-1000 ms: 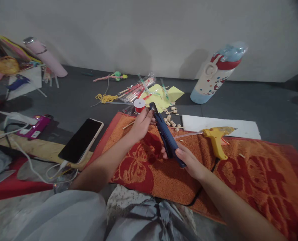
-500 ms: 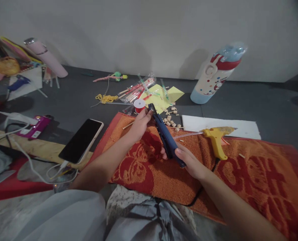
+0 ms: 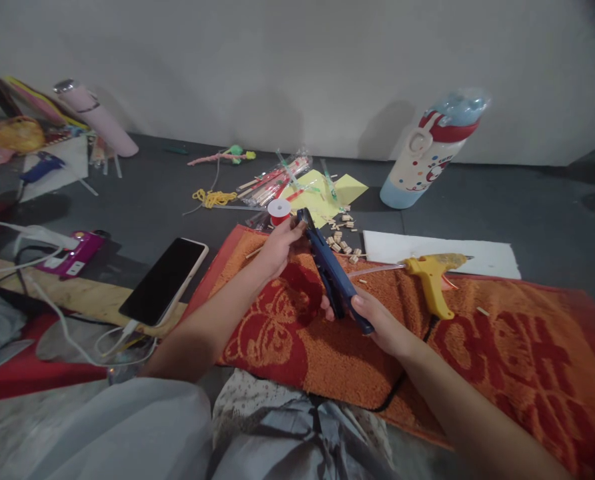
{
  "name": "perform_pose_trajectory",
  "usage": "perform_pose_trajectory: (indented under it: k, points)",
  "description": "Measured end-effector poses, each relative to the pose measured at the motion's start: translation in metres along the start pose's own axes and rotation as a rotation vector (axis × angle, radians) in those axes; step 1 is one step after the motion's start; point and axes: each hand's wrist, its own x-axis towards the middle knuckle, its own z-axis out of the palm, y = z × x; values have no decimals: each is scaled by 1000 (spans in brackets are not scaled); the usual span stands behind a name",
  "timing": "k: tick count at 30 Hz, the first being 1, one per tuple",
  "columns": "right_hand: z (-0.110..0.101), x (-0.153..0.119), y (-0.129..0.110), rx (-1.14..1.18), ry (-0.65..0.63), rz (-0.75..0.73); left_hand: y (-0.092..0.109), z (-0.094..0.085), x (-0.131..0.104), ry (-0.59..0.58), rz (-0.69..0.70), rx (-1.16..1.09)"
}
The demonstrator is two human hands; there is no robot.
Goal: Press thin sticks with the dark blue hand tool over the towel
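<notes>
My right hand [image 3: 380, 320] is wrapped round the lower end of a long dark blue two-handled tool [image 3: 335, 270], its head pointing away from me. The tool's two handles stand slightly apart. At the tool's head, my left hand [image 3: 280, 247] is closed in a pinch; whatever lies between the fingertips is too small to make out. Part of a thin wooden stick [image 3: 253, 253] shows beside the left hand. Just beyond the tool lie several short cut wooden pieces [image 3: 337, 240]. Below both hands spreads an orange and red towel [image 3: 347, 367].
A yellow glue gun [image 3: 432, 280] rests right, by a white board [image 3: 482, 257]. Behind are a red thread spool [image 3: 279, 210], yellow paper [image 3: 350, 190], bagged sticks [image 3: 277, 180] and a tall bottle [image 3: 422, 160]. Left: a phone [image 3: 162, 283], purple power adapter [image 3: 77, 257], cables and pink flask [image 3: 100, 120].
The view has shifted very slightly. Both hands keep their hold at the blue tool, with almost no visible movement.
</notes>
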Motion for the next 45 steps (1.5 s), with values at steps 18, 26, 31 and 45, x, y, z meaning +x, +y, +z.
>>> perform_pose_trajectory:
  k: [18,26,31,45]
  points:
    - [1,-1,5,8,63,-20,-4,2,4,75,22,27]
    - [0,-1,5,32,50,-23,0,2,4,94,-68,-8]
    - [5,-1,-5,246,-49,14,11,5,-1,-51,-149,-148]
    - [10,1,-16,444,-210,71,-3,-2,-9,-94,-207,-327]
